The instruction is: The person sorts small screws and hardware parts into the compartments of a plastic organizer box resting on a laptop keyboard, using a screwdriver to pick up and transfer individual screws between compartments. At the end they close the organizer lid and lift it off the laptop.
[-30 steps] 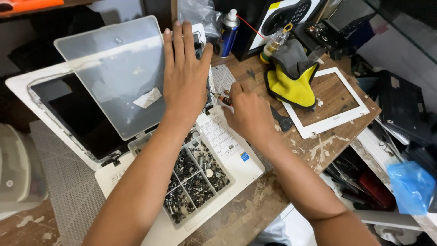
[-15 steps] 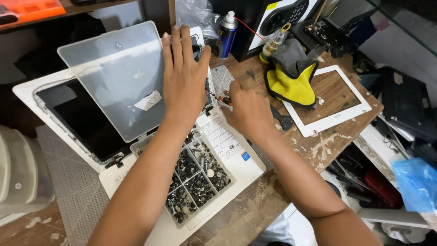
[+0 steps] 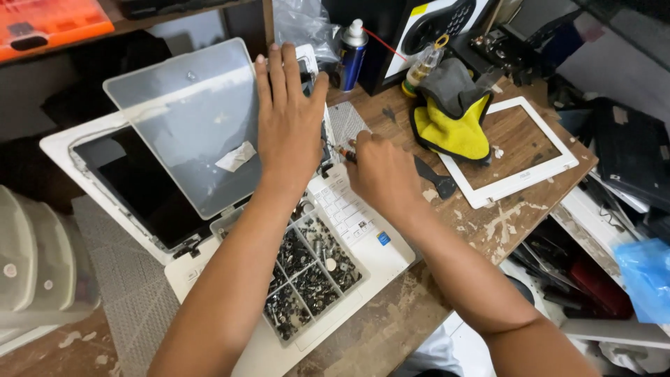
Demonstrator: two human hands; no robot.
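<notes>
Pinched in the curled fingers of the right hand (image 3: 380, 174) is a small screwdriver (image 3: 343, 151), its reddish tip poking out toward the left hand and resting at the upper edge of the white laptop (image 3: 370, 255). Flat and spread, the left hand (image 3: 289, 122) presses palm-down on the far corner of that laptop, its fingers reaching over the clear lid (image 3: 188, 122) of a plastic parts box (image 3: 310, 272). Both hands sit close together, nearly touching at the thumb side.

That box lies open across the laptop's keyboard, its lid tipped back over the dark screen (image 3: 132, 185). Its small square compartments are heaped with dark screws and a few pale round pieces.

Room to move is tight. Just right of the right hand a black scraper (image 3: 433, 180) lies on the worn wooden table (image 3: 509, 223), and beyond it a white screen frame (image 3: 516, 150) sits near the table's right edge. A yellow and grey cloth (image 3: 453, 115) overlaps the frame's upper left corner. Behind the hands stand a blue spray can (image 3: 352, 52) and a small bottle (image 3: 419, 70). Past the table's right edge, dark laptop parts and a blue bag (image 3: 645, 276) crowd the space. A stack of clear tubs (image 3: 35, 265) sits at the far left.
</notes>
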